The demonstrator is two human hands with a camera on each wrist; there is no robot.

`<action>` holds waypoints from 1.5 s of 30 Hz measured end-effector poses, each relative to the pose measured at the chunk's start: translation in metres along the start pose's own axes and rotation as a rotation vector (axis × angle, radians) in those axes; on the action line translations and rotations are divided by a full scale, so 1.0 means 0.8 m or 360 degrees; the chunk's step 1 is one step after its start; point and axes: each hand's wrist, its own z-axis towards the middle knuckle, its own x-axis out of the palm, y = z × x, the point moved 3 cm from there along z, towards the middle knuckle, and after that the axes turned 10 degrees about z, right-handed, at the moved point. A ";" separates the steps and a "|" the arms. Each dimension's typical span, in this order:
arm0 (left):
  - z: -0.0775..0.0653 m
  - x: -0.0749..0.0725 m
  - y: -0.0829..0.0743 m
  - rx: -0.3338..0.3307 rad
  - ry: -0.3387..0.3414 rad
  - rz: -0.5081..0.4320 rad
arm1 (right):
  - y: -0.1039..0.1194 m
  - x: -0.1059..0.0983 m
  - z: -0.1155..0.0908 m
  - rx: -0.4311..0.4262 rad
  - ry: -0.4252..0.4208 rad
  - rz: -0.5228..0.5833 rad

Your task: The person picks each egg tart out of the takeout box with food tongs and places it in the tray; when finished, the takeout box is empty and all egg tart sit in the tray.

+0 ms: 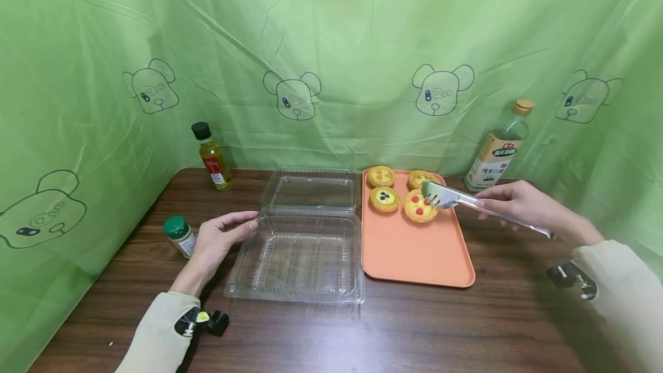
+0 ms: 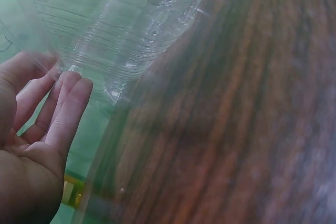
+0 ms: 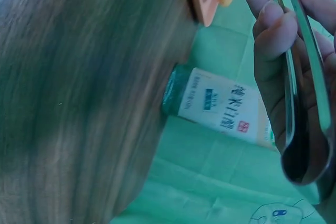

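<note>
My left hand (image 1: 217, 240) pinches the left rim of a clear plastic clamshell container (image 1: 305, 295), near its fold. The container lies with its lid (image 1: 313, 191) laid back behind the base. In the left wrist view, the fingers (image 2: 68, 108) meet the thin clear edge. Metal tongs (image 1: 466, 200) with a fork-like tip are held in my right hand (image 1: 518, 206). Their tips hang over an egg tart with red pieces (image 1: 416, 210); whether they touch it I cannot tell. A tart with dark berries (image 1: 384, 199) sits beside it on the orange tray (image 1: 414, 258).
Further tarts (image 1: 381, 176) lie along the tray's far end. Behind my right hand stands a tall labelled bottle (image 1: 497, 157). An oil bottle (image 1: 213, 160) and a green-capped jar (image 1: 180, 236) stand at the left. Green cloth (image 1: 352, 45) surrounds the wooden table (image 1: 414, 332).
</note>
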 end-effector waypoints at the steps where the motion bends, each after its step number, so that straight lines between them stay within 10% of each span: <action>1: 0.000 0.000 0.000 0.0000 0.0000 0.0000 | -0.003 -0.001 0.000 0.0015 -0.0001 0.0006; 45: 0.000 0.000 0.000 -0.0025 -0.0005 0.0013 | -0.045 -0.001 -0.004 0.0128 -0.0109 0.0027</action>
